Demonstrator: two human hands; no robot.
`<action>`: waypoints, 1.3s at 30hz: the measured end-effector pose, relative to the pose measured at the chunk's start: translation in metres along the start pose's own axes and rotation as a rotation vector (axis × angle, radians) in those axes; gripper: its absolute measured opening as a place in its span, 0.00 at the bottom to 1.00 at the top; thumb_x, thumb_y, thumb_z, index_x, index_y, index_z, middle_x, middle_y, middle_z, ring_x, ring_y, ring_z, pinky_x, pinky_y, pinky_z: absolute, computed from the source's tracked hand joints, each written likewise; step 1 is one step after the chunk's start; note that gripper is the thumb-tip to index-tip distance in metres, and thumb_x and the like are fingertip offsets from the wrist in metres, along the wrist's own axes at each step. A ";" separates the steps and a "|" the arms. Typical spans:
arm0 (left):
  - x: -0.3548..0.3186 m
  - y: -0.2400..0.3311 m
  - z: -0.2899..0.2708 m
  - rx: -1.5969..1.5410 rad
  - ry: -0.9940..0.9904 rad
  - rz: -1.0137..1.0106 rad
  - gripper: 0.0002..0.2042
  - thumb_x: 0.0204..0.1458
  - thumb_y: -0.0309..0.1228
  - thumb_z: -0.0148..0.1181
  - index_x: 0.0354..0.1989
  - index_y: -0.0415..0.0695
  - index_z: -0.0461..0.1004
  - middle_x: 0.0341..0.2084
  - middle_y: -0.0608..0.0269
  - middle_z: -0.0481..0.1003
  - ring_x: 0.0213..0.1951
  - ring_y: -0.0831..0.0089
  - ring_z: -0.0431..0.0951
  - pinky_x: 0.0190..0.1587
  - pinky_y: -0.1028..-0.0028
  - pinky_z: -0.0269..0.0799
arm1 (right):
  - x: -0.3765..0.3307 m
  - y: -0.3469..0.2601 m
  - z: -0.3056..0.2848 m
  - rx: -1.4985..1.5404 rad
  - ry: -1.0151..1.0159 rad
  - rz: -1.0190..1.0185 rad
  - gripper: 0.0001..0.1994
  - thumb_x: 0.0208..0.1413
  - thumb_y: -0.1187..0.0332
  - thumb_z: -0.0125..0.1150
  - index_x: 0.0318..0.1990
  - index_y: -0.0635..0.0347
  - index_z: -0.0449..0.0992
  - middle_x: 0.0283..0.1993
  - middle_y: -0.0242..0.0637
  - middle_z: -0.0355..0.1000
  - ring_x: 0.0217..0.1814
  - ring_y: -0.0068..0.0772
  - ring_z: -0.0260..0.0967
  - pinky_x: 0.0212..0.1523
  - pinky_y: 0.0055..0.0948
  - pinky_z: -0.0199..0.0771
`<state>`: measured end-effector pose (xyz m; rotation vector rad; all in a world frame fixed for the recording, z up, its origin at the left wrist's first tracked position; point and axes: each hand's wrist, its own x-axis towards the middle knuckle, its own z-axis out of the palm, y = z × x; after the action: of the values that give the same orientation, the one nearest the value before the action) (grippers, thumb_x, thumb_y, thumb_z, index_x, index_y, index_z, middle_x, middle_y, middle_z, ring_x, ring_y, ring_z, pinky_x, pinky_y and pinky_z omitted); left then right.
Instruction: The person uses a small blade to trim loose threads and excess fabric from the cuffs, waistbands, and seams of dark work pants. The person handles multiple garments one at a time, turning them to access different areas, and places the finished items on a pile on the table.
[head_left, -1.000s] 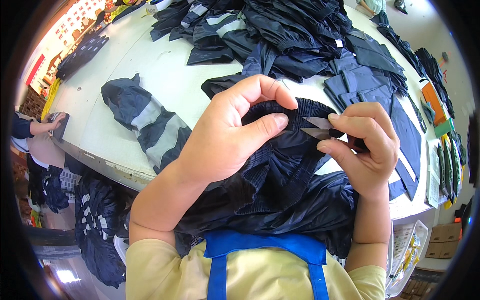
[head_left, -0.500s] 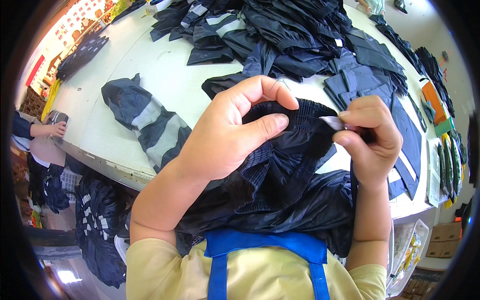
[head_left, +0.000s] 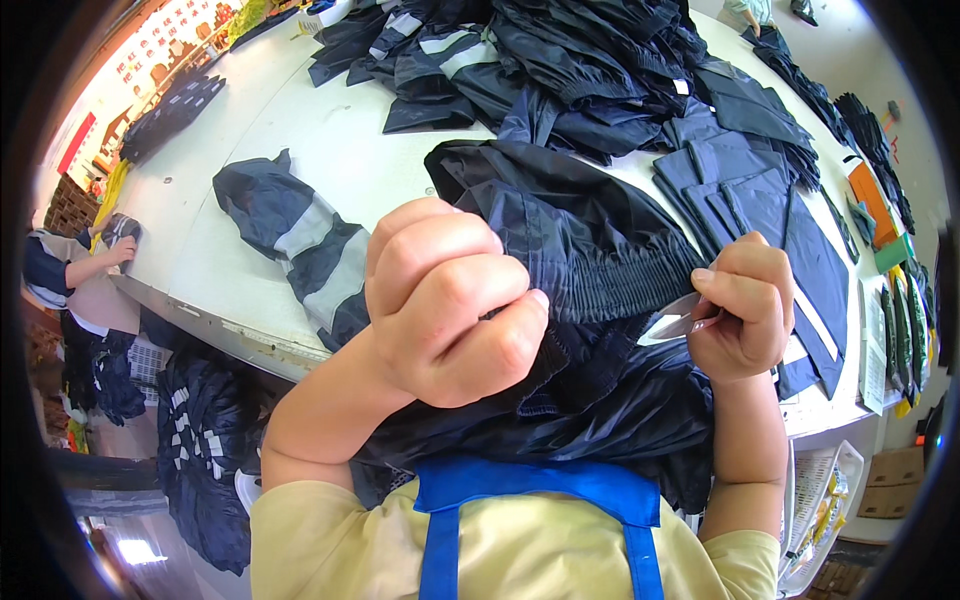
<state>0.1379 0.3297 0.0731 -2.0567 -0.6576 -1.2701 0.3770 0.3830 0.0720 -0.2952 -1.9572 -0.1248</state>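
Note:
A dark navy garment (head_left: 610, 280) with a gathered elastic band is stretched between my hands above the table's near edge. My left hand (head_left: 450, 310) is closed in a fist on the left end of the band, its knuckles covering the cloth it grips. At the other end, my right hand (head_left: 742, 310) has its fingers curled round small silver thread snips (head_left: 672, 322), whose blades lie under the band. The right thumb and forefinger also press the band's edge. Below, more of the dark cloth hangs over my lap.
A white table (head_left: 200, 215) carries a large heap of dark garments (head_left: 590, 60), flat folded ones (head_left: 740, 180) at right and a grey-banded piece (head_left: 295, 230) at left. A white basket (head_left: 825, 500) stands lower right. Another person's hand (head_left: 122, 248) rests at the left edge.
My left hand has turned over from a thumb-up pinch to a fist with knuckles showing. The band has been flipped and stretched, and the snips have dropped lower beneath it.

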 end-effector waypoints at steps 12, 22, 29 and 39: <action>-0.003 -0.001 0.003 -0.062 0.105 -0.071 0.07 0.34 0.25 0.59 0.21 0.45 0.67 0.27 0.64 0.72 0.29 0.66 0.71 0.32 0.70 0.66 | 0.017 -0.024 0.000 0.253 -0.544 0.043 0.12 0.31 0.77 0.65 0.29 0.58 0.73 0.23 0.32 0.67 0.20 0.31 0.63 0.23 0.28 0.62; -0.004 0.006 0.006 -0.117 0.158 -0.094 0.08 0.30 0.21 0.59 0.17 0.41 0.65 0.23 0.61 0.71 0.24 0.65 0.71 0.25 0.71 0.66 | 0.044 -0.042 0.020 0.500 -0.380 0.424 0.10 0.40 0.75 0.68 0.33 0.61 0.79 0.28 0.33 0.67 0.28 0.26 0.63 0.30 0.21 0.62; -0.002 0.008 0.006 -0.245 0.164 -0.211 0.13 0.18 0.18 0.59 0.18 0.40 0.65 0.22 0.58 0.70 0.22 0.61 0.71 0.23 0.70 0.67 | 0.038 -0.042 0.024 0.499 -0.279 0.402 0.08 0.43 0.84 0.58 0.32 0.63 0.71 0.30 0.36 0.67 0.27 0.30 0.62 0.26 0.24 0.62; -0.007 0.007 0.005 -0.255 0.205 -0.261 0.15 0.17 0.17 0.59 0.20 0.40 0.66 0.22 0.58 0.71 0.22 0.61 0.71 0.24 0.70 0.67 | 0.021 -0.040 0.005 0.895 -0.080 0.815 0.11 0.54 0.69 0.59 0.41 0.64 0.67 0.33 0.29 0.64 0.29 0.16 0.57 0.33 0.16 0.59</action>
<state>0.1433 0.3277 0.0634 -2.0482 -0.7162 -1.7692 0.3546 0.3486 0.0914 -0.4626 -1.6356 1.2583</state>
